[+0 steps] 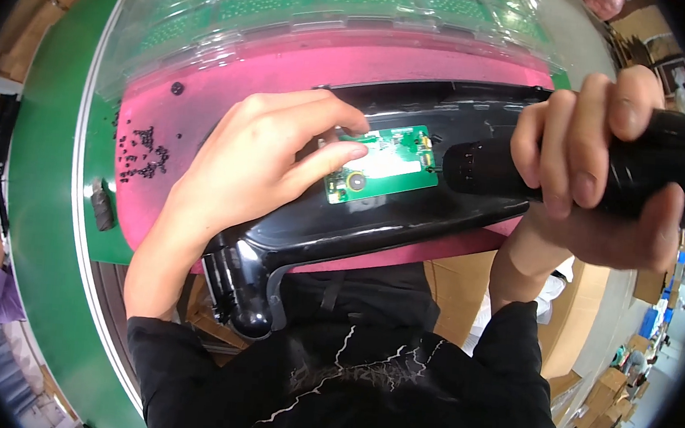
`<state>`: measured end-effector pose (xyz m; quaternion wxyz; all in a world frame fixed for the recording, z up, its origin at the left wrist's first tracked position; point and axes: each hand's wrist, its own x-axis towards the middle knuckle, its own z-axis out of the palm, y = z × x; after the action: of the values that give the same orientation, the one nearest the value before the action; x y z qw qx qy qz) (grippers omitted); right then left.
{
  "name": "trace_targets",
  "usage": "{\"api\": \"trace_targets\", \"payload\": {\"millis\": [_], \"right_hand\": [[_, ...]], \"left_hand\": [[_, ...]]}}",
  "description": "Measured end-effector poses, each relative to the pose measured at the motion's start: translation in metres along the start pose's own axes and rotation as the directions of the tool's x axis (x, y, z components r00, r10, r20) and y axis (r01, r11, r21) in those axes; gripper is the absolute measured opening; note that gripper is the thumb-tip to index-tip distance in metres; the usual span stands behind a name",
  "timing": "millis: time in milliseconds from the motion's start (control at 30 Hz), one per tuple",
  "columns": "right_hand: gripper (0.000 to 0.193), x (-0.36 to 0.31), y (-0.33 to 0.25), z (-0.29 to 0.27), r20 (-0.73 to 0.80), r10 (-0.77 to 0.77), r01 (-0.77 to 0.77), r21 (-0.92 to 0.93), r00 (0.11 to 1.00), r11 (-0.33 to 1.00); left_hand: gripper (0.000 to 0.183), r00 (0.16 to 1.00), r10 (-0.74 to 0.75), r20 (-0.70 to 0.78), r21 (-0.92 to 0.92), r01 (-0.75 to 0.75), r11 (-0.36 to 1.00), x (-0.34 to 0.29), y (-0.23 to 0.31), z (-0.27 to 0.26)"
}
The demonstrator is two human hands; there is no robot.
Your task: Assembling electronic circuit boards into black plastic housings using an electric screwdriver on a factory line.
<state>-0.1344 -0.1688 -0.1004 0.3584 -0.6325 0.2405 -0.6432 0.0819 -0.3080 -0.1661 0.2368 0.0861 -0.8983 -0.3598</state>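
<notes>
A green circuit board (pixel 394 174) lies in a long glossy black plastic housing (pixel 324 237). My left hand (pixel 259 151) reaches in from the left, its thumb and index finger closed on the board's left end. A small round part (pixel 356 181) shows near the board's lower left. My right hand (pixel 589 153) is wrapped around a black electric screwdriver (pixel 628 168), whose nose lies beside the board's right edge. Where the tip meets the board is too dark to make out. The housing's rounded lower-left arm (pixel 251 303) hangs over the table's near edge.
Under the housing is a pink mat (pixel 183 89) on a green table (pixel 58 151). Loose small black screws (pixel 146 154) lie at the mat's left, near a dark cylindrical object (pixel 102 207). Clear plastic trays (pixel 334 8) with green boards stand behind. A cardboard box (pixel 457 291) sits below right.
</notes>
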Motion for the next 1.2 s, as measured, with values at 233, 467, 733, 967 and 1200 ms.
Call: {"api": "trace_targets", "payload": {"millis": [233,467,733,967,1200], "right_hand": [[0.044,-0.017,0.011,0.003,-0.227,0.083,-0.098,-0.056,0.97,0.994],[0.046,-0.015,0.012,0.024,-0.368,0.146,-0.223,-0.175,0.918,0.959],[0.043,-0.022,0.013,0.01,-0.325,0.131,-0.182,-0.132,0.937,0.974],[0.047,-0.011,0.019,0.031,-0.379,0.194,-0.282,-0.193,0.905,0.94],[0.05,-0.012,0.023,0.022,-0.176,0.133,-0.146,-0.063,0.975,0.987]], "left_hand": [[0.019,0.993,-0.06,0.1,0.059,0.054,0.997,0.0,-0.004,0.001],[0.019,0.992,-0.05,0.118,0.092,0.039,0.995,-0.001,-0.003,0.004],[0.019,0.991,-0.041,0.129,0.115,0.026,0.993,-0.003,-0.002,0.004],[0.019,0.992,0.0,0.126,0.257,-0.033,0.966,-0.004,0.003,0.002],[0.014,0.974,0.175,-0.143,0.209,-0.143,0.967,0.0,0.005,-0.007]]}}
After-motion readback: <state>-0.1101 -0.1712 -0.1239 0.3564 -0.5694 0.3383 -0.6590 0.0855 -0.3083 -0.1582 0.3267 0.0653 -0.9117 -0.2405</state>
